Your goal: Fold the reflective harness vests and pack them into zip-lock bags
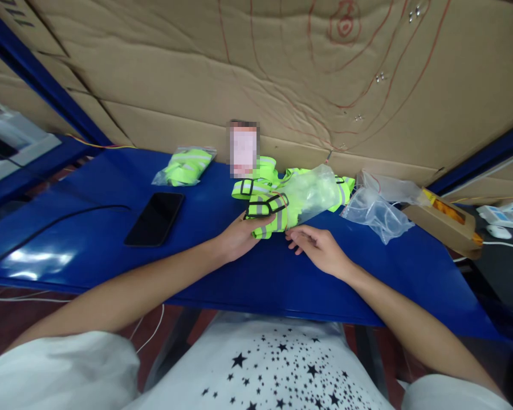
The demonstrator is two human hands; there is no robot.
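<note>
A folded neon-yellow reflective strap bundle (268,214) with grey bands and black buckles lies on the blue table (89,250). My left hand (238,233) grips its near left end with closed fingers. My right hand (314,245) rests just right of it, fingers loosely curled at the mouth of a clear plastic bag (310,191) that lies over more yellow straps. More loose yellow straps (256,183) sit just behind.
A black phone (154,218) lies face up to the left. A bagged yellow strap set (184,166) sits at the back left. Clear empty bags (378,208) and a brown cardboard box (447,225) are on the right. Cardboard sheets (256,74) form the back wall. A black cable (55,222) crosses the left side.
</note>
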